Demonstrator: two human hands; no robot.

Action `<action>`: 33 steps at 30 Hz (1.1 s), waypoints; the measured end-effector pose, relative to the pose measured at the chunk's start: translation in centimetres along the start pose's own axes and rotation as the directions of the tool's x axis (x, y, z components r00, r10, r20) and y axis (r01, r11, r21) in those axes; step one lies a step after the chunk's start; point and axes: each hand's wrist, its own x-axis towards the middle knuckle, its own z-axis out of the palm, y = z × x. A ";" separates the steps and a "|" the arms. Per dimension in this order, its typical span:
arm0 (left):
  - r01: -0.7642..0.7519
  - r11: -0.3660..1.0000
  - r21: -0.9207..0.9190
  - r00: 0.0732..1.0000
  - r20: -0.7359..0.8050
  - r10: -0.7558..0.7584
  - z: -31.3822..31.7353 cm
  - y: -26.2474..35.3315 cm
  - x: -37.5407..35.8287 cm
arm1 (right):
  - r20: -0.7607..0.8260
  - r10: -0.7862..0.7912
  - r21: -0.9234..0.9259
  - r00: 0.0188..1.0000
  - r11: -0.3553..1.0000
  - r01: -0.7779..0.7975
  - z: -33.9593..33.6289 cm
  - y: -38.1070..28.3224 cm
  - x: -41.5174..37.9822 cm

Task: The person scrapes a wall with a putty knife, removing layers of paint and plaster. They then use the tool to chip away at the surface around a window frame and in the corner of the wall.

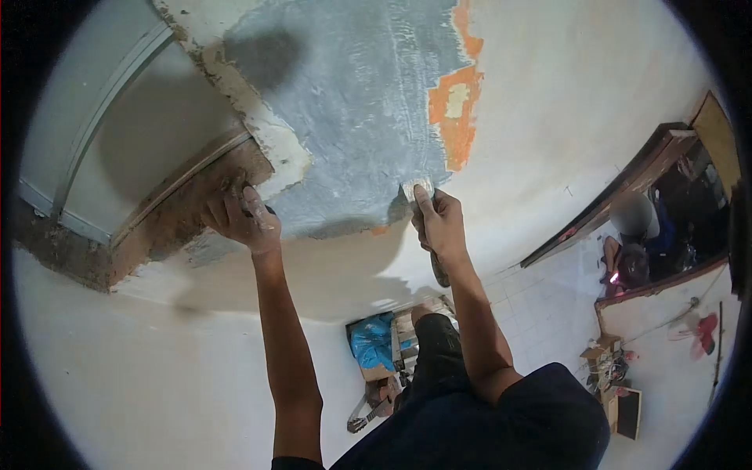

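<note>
My right hand [441,223] is closed around a putty knife [440,270], its dark handle pointing down below the fist. The knife's whitish, coated blade meets the lower right edge of the grey plaster patch [345,102] on the wall, with my thumb along it. At the lower left of the patch, my left hand [244,221] is raised beside the brown wooden frame [176,200]. Its fingers are curled, and white dust marks the thumb and palm. Something dark shows by the thumb, too small to name.
Orange paint [462,117] borders the patch on the right. A blue plastic bag [372,342] and a guitar [376,411] lie below on the left. Right of me, a person [633,227] is by a doorway, near a wooden box [601,356] with clutter.
</note>
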 end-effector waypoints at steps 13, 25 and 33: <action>-0.048 0.994 -0.101 0.998 -0.046 0.044 0.8 -0.8 -0.1 | 0.234 -0.538 0.215 0.810 0.841 0.497 4.5 -16.3 -3.3; -0.013 0.993 -0.114 1.000 0.000 0.013 1.0 -1.1 -0.8 | 0.083 0.638 -0.233 0.766 0.760 -0.607 -10.2 10.6 -11.6; -0.165 0.984 0.074 0.985 -0.033 0.167 1.6 -3.5 -1.5 | 0.100 0.017 0.159 0.995 0.987 -0.033 -5.9 0.3 -1.8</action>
